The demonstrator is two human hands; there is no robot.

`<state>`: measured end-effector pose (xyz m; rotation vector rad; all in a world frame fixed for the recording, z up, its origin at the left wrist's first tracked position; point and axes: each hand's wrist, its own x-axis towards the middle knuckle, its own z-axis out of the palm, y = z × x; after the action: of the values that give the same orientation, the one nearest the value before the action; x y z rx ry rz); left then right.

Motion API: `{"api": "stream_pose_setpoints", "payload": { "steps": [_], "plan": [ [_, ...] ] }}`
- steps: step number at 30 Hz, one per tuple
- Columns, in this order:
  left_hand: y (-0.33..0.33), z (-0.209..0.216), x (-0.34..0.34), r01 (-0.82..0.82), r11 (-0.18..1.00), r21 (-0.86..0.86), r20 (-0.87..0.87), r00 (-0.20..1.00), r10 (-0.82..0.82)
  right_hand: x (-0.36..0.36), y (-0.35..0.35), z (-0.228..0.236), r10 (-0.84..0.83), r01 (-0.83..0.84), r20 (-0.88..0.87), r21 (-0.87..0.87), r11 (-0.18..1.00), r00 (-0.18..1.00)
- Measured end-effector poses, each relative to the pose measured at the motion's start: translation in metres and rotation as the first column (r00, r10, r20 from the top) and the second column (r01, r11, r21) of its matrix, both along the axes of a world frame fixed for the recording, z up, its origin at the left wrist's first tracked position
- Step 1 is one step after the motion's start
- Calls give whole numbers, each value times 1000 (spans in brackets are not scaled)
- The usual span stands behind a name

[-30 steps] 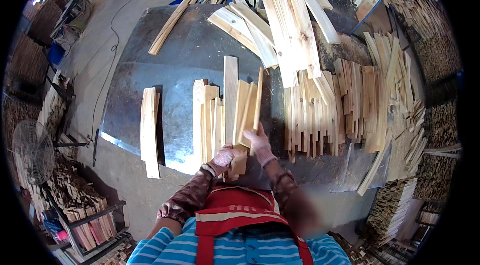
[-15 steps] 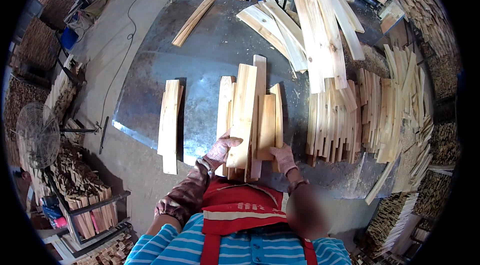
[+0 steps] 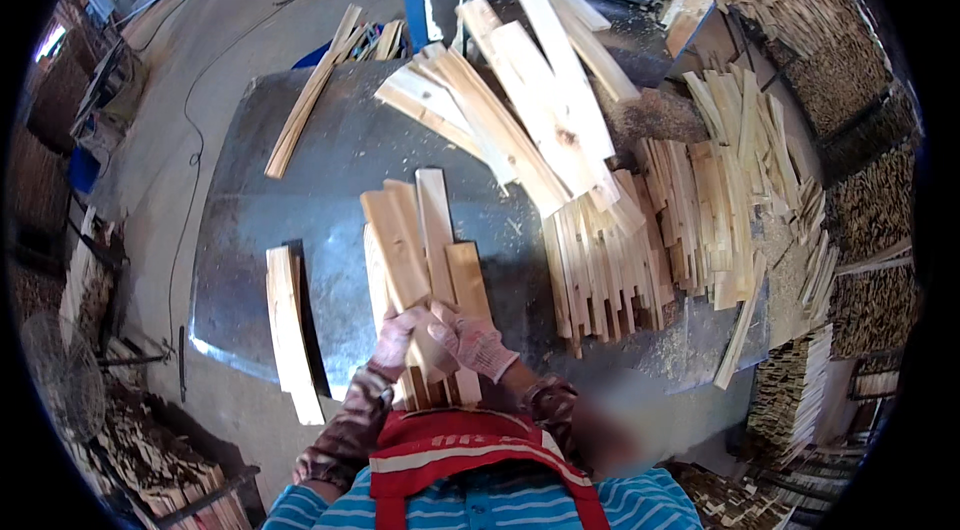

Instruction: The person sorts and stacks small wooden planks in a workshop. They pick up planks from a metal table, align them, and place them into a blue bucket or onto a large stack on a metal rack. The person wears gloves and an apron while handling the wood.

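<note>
My gloved left hand [image 3: 396, 338] is closed around the left edge of a pale wooden board [image 3: 396, 248], near its lower end. From the other side, my gloved right hand [image 3: 478, 344] is closed on the same board, its fingertips close to those of the left. That board is slightly tilted and lies over a small group of boards in front of my apron. A longer narrow board [image 3: 435, 213] and a shorter, browner board [image 3: 466, 278] show to its right. My fingers partly hide the board's lower end.
The dark metal table [image 3: 330, 145] bears a pair of boards [image 3: 288, 330] at left and narrow strips [image 3: 315, 95] at the far left. Fanned boards [image 3: 545, 100] and a row of stacked boards [image 3: 605, 275] lie to the right. A wire fan [image 3: 58, 375] stands left of the table.
My right hand has left the shorter board at the right and come over to the board in my left hand. That board now leans left. The view has shifted to the right.
</note>
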<state>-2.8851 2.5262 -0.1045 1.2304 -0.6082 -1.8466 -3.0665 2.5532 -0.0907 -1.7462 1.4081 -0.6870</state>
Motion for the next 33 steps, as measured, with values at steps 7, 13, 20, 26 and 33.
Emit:
{"api": "stream_pose_setpoints", "payload": {
  "steps": [7,13,20,26,33],
  "plan": [
    [0,-27,127,-102,990,-95,860,492,133,-106,-127,7,-372,121,-622,-408,905,689],
    [50,-51,197,-99,993,69,997,-27,-72,-169,-194,-52,-277,-71,-918,-308,949,282],
    [42,-52,227,-147,988,50,993,-103,-65,-159,-169,27,-365,109,-593,-422,900,718],
    [-5,-40,197,-271,955,-124,946,-324,31,-125,-87,76,-489,488,38,33,872,871],
    [-84,-5,-34,285,954,98,-189,946,-263,-3,-47,80,-409,411,84,-360,838,909]
  ]
}}
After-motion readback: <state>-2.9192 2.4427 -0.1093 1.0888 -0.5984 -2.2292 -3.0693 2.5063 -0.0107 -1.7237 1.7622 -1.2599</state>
